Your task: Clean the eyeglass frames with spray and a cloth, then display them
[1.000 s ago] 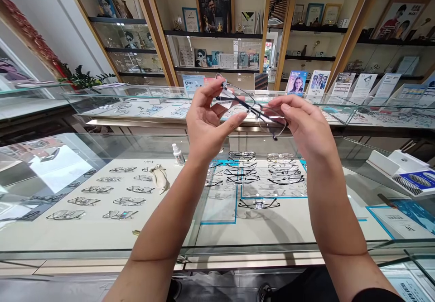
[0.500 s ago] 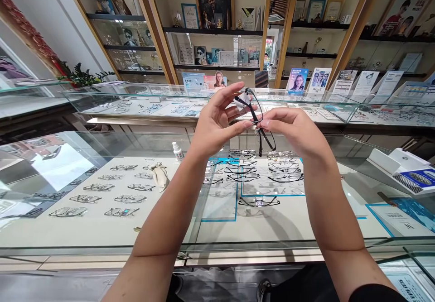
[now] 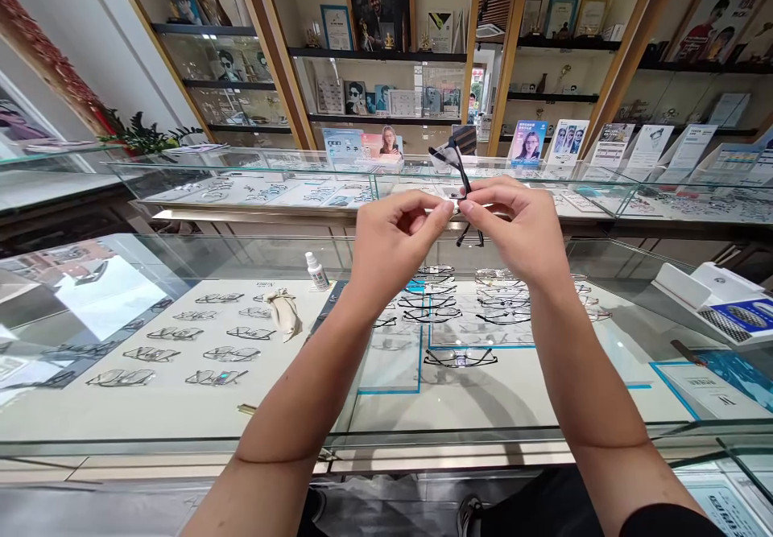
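Observation:
A pair of black-framed eyeglasses [image 3: 466, 176] is held up in front of me above the glass counter, turned on end, one lens part above my fingers and the thin dark ends below. My right hand [image 3: 516, 221] pinches the frame near its middle between thumb and fingertips. Against the same middle part, my left hand [image 3: 395, 235] has its thumb and index finger pressed together, the other fingers curled in. Those fingertips partly hide the bridge. Directly below, one dark pair of glasses [image 3: 460, 358] lies apart from the rows of glasses [image 3: 430, 311] behind it.
A white spray bottle [image 3: 316, 271] and a beige cloth pouch [image 3: 283, 314] stand on the glass counter [image 3: 181, 424], left of my arms. More frames lie in rows at left. An open white box [image 3: 718, 299] sits at right. Another display case [image 3: 266, 207] runs across behind.
The eyeglasses have turned in my hands, the frame now more edge-on. My left fingers, spread and raised before, have come down and curled into a pinch at the frame's middle.

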`<state>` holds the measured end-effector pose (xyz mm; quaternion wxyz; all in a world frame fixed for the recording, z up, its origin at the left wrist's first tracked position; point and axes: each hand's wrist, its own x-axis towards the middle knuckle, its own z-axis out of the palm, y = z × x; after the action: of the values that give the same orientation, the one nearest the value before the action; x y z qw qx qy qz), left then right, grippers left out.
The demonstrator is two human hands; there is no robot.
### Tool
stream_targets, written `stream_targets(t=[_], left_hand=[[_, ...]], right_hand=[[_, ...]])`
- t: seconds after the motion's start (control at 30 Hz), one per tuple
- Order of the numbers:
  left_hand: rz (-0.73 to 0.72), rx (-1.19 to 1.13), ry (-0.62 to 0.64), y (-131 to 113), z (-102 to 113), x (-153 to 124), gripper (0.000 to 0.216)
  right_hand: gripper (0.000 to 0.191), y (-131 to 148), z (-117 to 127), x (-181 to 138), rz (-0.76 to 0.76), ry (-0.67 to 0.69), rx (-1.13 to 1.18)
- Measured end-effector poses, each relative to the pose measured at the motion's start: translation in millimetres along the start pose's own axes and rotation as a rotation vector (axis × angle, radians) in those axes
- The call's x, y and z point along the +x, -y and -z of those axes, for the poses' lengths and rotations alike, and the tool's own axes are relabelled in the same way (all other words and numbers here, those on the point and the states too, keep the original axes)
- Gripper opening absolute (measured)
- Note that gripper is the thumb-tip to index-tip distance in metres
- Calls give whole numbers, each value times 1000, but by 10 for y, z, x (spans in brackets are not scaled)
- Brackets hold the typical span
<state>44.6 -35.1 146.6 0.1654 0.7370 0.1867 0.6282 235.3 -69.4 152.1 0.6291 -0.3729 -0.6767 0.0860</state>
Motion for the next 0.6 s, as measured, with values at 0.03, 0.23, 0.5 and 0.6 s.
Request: stream_targets(t=[0.03,0.23,0.5,0.6], left_hand=[[36,-19,30,-14,-11,-1,35],[174,-131,72,50,-23,36,41],[186,-77,18,161,56,92,34],[209,-21,61,156,74,106,28]], right_hand=[[25,30,-28,-18,21,-22,-36],[18,145,-149,-95,125,-47,-195],[13,155,-140,-111,53,17,-78],[11,147,-145,-118,23,22,-33]])
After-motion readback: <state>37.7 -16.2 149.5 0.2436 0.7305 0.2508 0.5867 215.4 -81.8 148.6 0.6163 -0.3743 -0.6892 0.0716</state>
